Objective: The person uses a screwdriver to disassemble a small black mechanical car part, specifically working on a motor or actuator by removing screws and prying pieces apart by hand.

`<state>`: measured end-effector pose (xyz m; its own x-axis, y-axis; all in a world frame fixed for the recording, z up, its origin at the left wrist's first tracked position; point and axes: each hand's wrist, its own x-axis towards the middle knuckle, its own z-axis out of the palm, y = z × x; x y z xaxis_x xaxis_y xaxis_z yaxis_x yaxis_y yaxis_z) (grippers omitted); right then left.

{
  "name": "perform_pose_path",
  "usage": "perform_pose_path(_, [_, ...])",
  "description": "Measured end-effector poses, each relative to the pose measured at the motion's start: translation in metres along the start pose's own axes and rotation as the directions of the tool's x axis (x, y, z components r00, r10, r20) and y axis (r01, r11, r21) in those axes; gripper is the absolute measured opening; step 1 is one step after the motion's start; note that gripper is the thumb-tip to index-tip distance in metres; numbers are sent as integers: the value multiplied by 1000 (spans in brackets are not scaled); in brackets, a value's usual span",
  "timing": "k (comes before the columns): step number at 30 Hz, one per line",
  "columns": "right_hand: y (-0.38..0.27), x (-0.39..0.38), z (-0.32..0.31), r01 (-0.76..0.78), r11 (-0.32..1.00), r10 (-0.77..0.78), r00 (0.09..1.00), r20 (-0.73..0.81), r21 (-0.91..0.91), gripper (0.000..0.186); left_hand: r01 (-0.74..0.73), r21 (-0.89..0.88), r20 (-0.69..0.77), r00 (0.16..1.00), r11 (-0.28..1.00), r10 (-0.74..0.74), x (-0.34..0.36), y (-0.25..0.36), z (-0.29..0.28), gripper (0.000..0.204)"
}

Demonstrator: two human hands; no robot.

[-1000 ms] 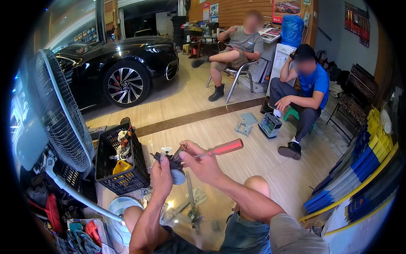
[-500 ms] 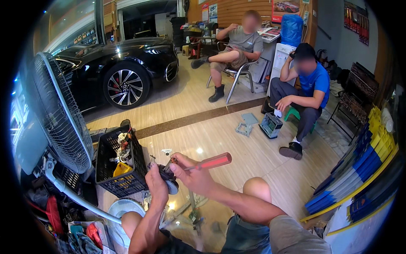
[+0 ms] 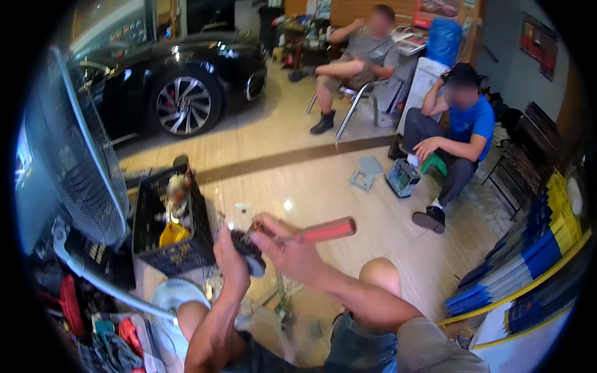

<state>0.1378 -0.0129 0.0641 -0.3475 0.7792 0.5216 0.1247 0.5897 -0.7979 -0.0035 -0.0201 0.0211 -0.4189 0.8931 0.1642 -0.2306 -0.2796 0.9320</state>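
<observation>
My left hand (image 3: 231,267) is closed around a dark, roundish mechanical part (image 3: 247,246) with a grey disc-like lower end. Against its upper side presses my right hand (image 3: 292,255), fingers bent. A screwdriver (image 3: 328,230) with a red and dark handle is gripped in that hand, its handle pointing out to the right. Its tip is hidden among the fingers and the part. A small orange-brown bit (image 3: 257,226) shows by the right fingertips; what it belongs to is too blurred to tell.
A black crate (image 3: 180,264) of parts stands left of my hands, near a standing fan (image 3: 87,149) and a pale bucket (image 3: 168,298). One person (image 3: 463,124) sits beside an opened metal case (image 3: 403,178), another (image 3: 373,56) farther back. A black car (image 3: 180,81) is behind.
The whole view has shifted slightly and blurred. Both hands stay together at the dark part, and the screwdriver handle sits slightly farther right in the picture.
</observation>
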Motion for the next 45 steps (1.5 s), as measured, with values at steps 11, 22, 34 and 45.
perform_pose_path(11, [-10,7,-26,140,961,-152,988,-34,-239,28,197,-129,106,977,972,-184,-6,7,25,40])
perform_pose_path(22, [-17,4,-30,226,910,-242,970,-4,-347,27,104,-74,83,992,992,-97,-2,6,28,55])
perform_pose_path(34, [-29,0,-18,381,901,-388,921,6,-208,29,43,-183,148,989,982,-15,-5,11,19,52])
perform_pose_path(45, [-30,-1,-22,330,920,-328,944,41,-212,30,118,-258,319,947,959,-30,-6,-2,17,51])
